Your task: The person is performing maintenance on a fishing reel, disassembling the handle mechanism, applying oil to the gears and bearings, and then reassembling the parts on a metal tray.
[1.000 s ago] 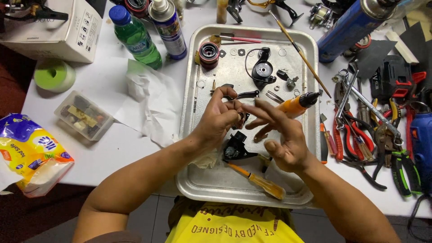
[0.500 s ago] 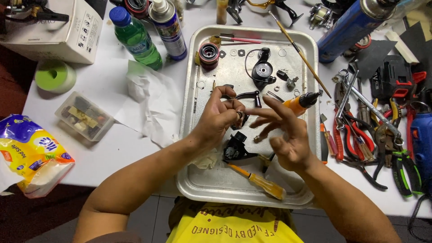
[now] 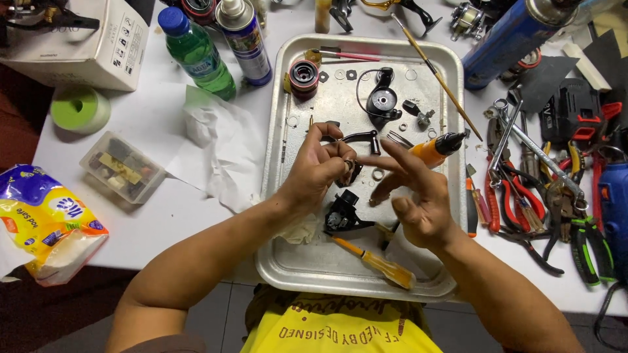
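Small part held over a crowded tray

On the white surface (image 3: 163,131) the metal tray (image 3: 301,261) carries a black housing (image 3: 345,216), a yellow-handled screwdriver (image 3: 379,263) and loose washers (image 3: 378,174). The left hand (image 3: 319,171) keeps a closed grip on a small dark part (image 3: 348,168) above the tray's middle; the right hand (image 3: 418,196) is spread open beside it. A slip could likely drop the part among the washers, where it would be hard to find.
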